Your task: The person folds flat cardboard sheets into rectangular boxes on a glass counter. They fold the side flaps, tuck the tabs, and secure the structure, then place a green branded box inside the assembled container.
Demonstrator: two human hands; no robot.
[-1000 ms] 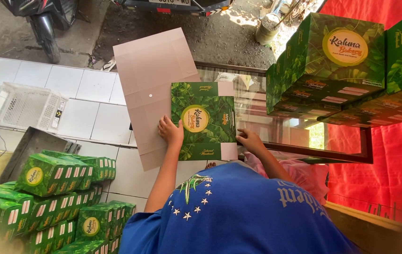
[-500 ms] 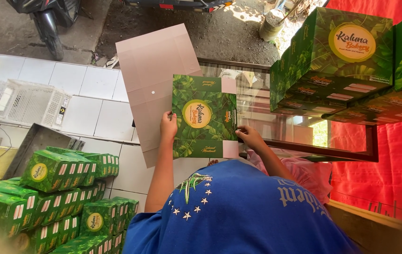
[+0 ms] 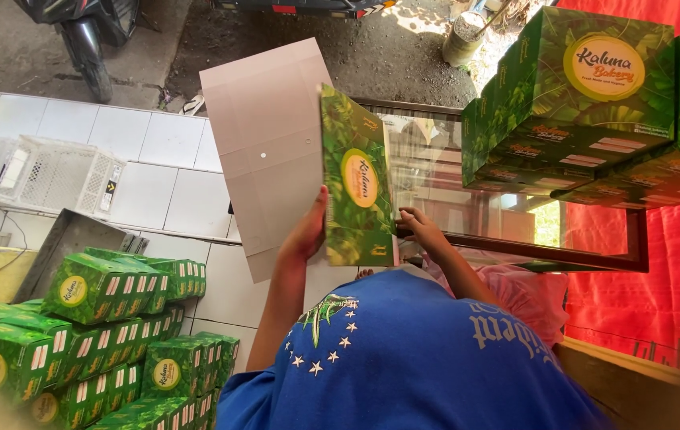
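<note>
Green box flap [image 3: 358, 179] now folded up more than before, pinched by left hand [image 3: 308, 231] and right hand [image 3: 420, 229].

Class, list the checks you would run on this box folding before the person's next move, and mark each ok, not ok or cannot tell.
1. Left hand grips the box blank at its lower edge: ok.
2. Right hand touches the blank's lower right side: ok.
3. Blank fully folded into a box: not ok, brown inner flap spread open.
4. Blank free of the glass case behind it: cannot tell.
5. Stacked finished boxes apart from both hands: ok.
</note>
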